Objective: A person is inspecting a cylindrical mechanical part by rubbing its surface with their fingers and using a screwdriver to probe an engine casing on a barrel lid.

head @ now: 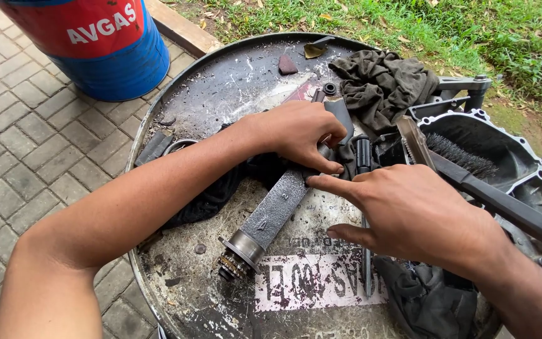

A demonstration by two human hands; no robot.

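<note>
Beside red-and-blue drum point(101, 47), white label point(318, 282)

Two hands point(296, 135) point(409, 210), one metal shaft point(271, 216), one brush point(465, 160), two rags point(381, 85) point(431, 298), two drums point(221, 94) point(105, 47).

Both forearms are bare to the elbow, with no sleeves, gloves, rings or watch.

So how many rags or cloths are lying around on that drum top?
3: a grey-green rag at the far edge, a black cloth under the left forearm, and a dark cloth at the near right. More may be hidden under the hands.
</note>
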